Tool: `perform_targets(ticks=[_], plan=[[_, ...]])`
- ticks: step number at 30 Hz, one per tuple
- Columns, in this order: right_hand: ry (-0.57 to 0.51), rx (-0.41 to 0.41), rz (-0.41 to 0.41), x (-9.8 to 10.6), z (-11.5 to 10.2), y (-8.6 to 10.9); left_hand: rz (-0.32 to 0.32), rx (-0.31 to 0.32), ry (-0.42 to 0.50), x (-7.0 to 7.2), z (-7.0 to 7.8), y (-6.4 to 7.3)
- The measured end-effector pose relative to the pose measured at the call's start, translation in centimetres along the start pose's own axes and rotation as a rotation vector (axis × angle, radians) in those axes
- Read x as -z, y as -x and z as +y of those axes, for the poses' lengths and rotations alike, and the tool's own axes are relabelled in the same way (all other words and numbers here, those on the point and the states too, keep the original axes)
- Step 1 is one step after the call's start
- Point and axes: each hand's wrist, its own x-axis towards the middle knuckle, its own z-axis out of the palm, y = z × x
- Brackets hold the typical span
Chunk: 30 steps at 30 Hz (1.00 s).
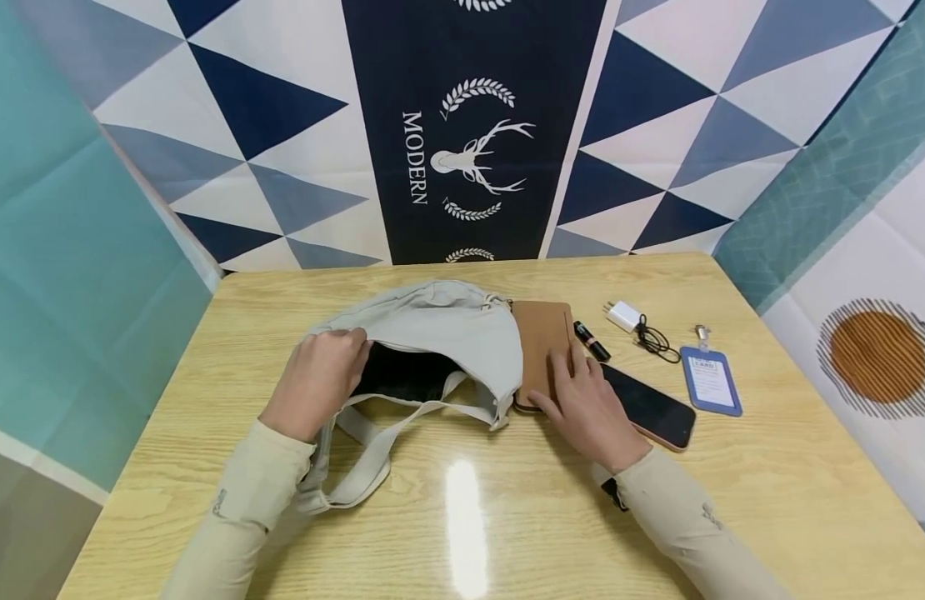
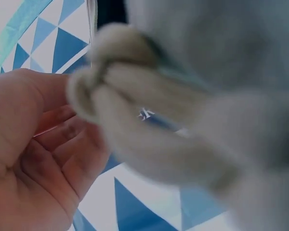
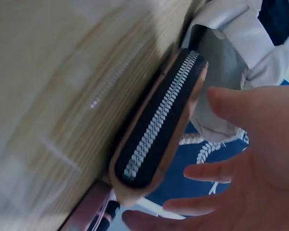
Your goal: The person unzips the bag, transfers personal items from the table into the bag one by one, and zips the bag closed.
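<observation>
A pale grey fabric bag (image 1: pixel 447 321) lies on the table with its dark inside (image 1: pixel 406 375) showing through the unzipped mouth. At the left end of that mouth, my left hand (image 1: pixel 323 379) grips the edge with curled fingers. In the left wrist view a blurred, knotted beige cord (image 2: pixel 149 139) hangs right by the fingers. Against the bag's right end lies a brown zip-around wallet (image 1: pixel 537 342), its metal zipper (image 3: pixel 159 113) facing the right wrist camera. My right hand (image 1: pixel 590 412) is spread over the wallet's right front part, fingers loosely extended, thumb near its front edge.
Right of the wallet are a lipstick-like tube (image 1: pixel 592 342) and a black-screened phone (image 1: pixel 648 407), partly behind my right hand. Farther right are a white charger plug (image 1: pixel 623 316), a black cable (image 1: pixel 655 340) and a blue card holder (image 1: pixel 712 382). The bag's strap (image 1: pixel 368 475) loops toward the front.
</observation>
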Motion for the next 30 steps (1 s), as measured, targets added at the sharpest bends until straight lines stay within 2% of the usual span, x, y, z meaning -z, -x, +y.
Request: perform_targets(ticks=[6, 10, 14, 17, 21, 24, 27, 30], plan=[[0.016, -0.025, -0.085, -0.5, -0.6, -0.7, 0.057, -0.033, 0.109, 0.4, -0.1, 0.1], [0.053, -0.046, -0.097, -0.6, -1.3, -1.1, 0.051, -0.032, 0.173, 0.8, 0.0, -0.1], [0.103, -0.057, -0.09, -0.7, -1.9, -1.9, -0.018, -0.037, 0.232, 1.1, -0.1, -0.1], [0.09, -0.079, -0.147, -0.4, -2.0, -2.5, -0.081, -0.05, 0.274, 1.3, -0.2, -0.2], [0.018, -0.102, -0.254, 0.3, -1.6, -3.0, -0.144, -0.071, 0.306, 1.4, -0.5, -0.3], [-0.016, -0.085, -0.295, 0.7, -1.2, -3.1, -0.203, -0.069, 0.315, 1.6, -0.6, -0.3], [-0.046, -0.064, -0.307, 0.9, -0.9, -3.2, -0.27, -0.055, 0.311, 1.7, -0.6, -0.2], [-0.064, -0.043, -0.281, 0.7, -0.9, -3.3, -0.313, -0.045, 0.308, 1.6, -0.5, 0.0]])
